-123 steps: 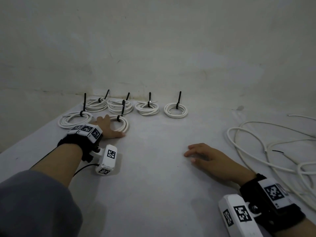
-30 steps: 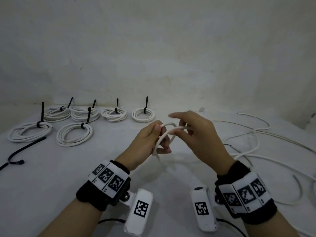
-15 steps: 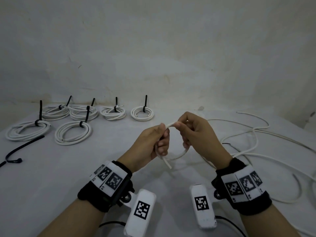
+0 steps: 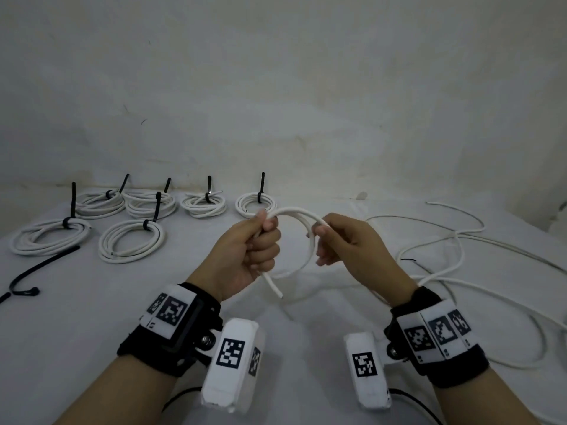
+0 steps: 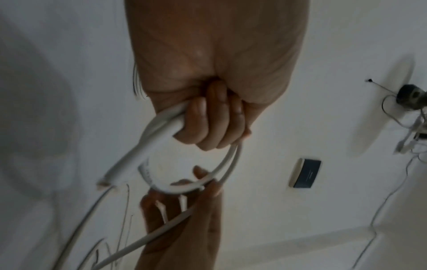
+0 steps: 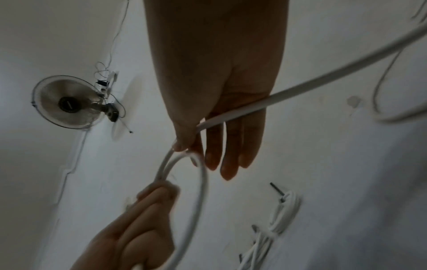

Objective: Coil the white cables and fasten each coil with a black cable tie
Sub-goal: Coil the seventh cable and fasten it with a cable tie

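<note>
two turns of white cable looped between my hands

everything here is placed from the small loop i hold up over the white cloth-covered table [image 4: 291, 326].

far to the left of the loop, a loose black cable tie [image 4: 43, 266] lies flat on the cloth, hooked at its near end. just past it, six finished coils of white cable [image 4: 132, 245] sit left of the loop and toward the wall, each cinched with a black tie whose tail sticks up; the rightmost coil [image 4: 256, 204] lies just behind the loop's left side.

my left hand [image 4: 245, 256] is closed in a fist on the loop's left side, fingers [image 5: 208, 124] curled around two strands of the thin white round cable [image 4: 302, 216], thumb pressed on top. the cable's cut end [image 4: 273, 286] pokes out below the fist, toward me.

the loop arches from that fist across to my right hand [image 4: 352, 256]. there, thumb and forefinger pinch the strands where they bend down, and the other fingers [image 6: 233, 155] hang straight and loose behind the cable.

right of the loop, the rest of the cable runs across my right palm and trails onto the cloth, where the uncoiled white cable [image 4: 478, 277] sprawls in wide loose curves.
</note>
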`<state>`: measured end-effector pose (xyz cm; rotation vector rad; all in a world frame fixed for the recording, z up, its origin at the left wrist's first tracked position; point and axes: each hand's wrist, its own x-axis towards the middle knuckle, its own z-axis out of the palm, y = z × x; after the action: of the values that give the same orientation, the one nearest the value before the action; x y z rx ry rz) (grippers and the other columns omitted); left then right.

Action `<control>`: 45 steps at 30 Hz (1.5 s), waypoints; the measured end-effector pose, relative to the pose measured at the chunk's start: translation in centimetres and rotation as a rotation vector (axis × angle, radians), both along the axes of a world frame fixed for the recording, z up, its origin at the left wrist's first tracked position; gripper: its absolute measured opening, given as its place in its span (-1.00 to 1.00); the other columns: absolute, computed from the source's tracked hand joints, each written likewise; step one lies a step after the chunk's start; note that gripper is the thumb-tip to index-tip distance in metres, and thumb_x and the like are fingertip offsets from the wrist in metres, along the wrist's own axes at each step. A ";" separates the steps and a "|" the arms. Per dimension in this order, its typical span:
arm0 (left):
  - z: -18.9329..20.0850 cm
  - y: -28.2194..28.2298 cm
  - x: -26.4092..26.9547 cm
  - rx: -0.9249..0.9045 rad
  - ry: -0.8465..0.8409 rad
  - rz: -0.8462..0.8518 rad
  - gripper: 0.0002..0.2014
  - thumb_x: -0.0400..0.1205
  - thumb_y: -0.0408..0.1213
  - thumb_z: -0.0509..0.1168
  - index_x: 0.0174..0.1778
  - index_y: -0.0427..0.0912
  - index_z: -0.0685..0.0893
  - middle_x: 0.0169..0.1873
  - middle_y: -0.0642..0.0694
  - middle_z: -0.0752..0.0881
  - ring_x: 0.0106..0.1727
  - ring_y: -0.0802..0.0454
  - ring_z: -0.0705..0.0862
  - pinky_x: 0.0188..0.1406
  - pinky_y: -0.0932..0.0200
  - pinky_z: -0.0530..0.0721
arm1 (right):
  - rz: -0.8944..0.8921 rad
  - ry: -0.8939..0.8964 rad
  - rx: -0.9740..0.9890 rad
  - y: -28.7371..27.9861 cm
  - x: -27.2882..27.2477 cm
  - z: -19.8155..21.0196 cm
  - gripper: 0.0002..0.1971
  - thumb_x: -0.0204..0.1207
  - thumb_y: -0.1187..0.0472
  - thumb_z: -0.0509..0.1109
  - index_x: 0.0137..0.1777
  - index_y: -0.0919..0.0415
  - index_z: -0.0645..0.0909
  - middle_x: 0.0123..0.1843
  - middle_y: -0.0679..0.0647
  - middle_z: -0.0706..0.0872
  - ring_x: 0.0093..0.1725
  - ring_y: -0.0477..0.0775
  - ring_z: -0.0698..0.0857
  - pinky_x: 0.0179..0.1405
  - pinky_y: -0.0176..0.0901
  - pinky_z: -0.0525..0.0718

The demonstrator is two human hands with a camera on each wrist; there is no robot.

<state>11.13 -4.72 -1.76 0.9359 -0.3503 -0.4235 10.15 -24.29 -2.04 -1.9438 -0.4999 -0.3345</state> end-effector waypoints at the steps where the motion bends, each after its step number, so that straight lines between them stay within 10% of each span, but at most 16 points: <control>1: 0.1 0.3 0.2 -0.075 0.020 0.028 -0.72 0.57 -0.07 0.08 -0.42 -0.11 0.44 -0.70 0.11 0.23 -0.68 0.21 0.02 -0.72 0.36 0.07 | -0.023 -0.002 -0.012 -0.6 0.4 -0.3 -0.78 0.68 0.21 0.24 -0.13 0.21 0.68 -0.45 0.03 0.65 -0.43 0.05 0.72 -0.32 -0.07 0.73; 8: 0.5 3.1 2.0 -0.417 0.029 0.189 -0.58 0.71 -0.12 -0.03 -0.45 -0.10 0.49 -0.69 0.09 0.24 -0.62 0.18 0.00 -0.74 0.40 0.18 | -0.149 -0.053 -0.188 -4.2 1.7 -1.4 -0.77 0.66 0.34 0.24 0.01 -0.07 0.49 -0.32 0.17 0.65 -0.36 -0.13 0.62 -0.26 -0.49 0.52; 16: 0.2 2.7 2.2 -0.401 -0.014 0.286 -0.63 0.76 -0.06 -0.11 -0.31 -0.09 0.38 -0.64 0.10 0.29 -0.69 0.25 0.26 -0.65 0.40 0.31 | -0.145 -0.121 -0.518 -3.4 1.2 -0.7 -0.85 0.54 0.35 0.41 -0.16 0.08 0.69 -0.30 -0.20 0.69 -0.42 -0.18 0.60 -0.36 -0.45 0.46; 26: -0.2 1.5 2.0 -0.289 -0.050 0.364 -0.62 0.77 -0.05 -0.14 -0.29 -0.10 0.36 -0.64 0.08 0.28 -0.65 0.22 0.26 -0.61 0.37 0.35 | 0.095 -0.170 -0.880 1.9 -2.4 1.5 -0.68 0.54 0.30 0.37 0.24 0.00 0.72 -0.12 -0.17 0.61 -0.26 -0.21 0.51 -0.25 -0.25 0.49; 38: -1.2 -1.5 -0.1 0.192 -0.148 0.181 -0.66 0.79 -0.10 -0.11 -0.25 -0.15 0.35 -0.52 0.01 0.37 -0.49 0.08 0.34 -0.40 0.21 0.43 | -0.010 -0.400 -0.430 2.1 -2.9 2.8 -0.84 0.35 0.11 0.60 -0.27 0.12 0.67 -0.34 -0.16 0.65 -0.36 -0.23 0.54 -0.38 -0.42 0.41; 45: -0.9 -1.9 -1.1 0.235 -0.182 0.035 -0.66 0.79 -0.12 -0.11 -0.20 -0.21 0.39 -0.53 -0.03 0.39 -0.62 0.15 0.30 -0.56 0.31 0.42 | -0.133 -0.376 -0.117 1.5 -1.8 2.3 -0.87 0.41 0.24 0.57 -0.07 0.11 0.73 -0.21 -0.05 0.65 -0.32 -0.20 0.55 -0.32 -0.51 0.44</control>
<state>10.05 -6.65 -2.64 1.2123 -0.4555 -0.3534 8.39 -22.75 0.31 -2.0402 -0.6455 -0.7800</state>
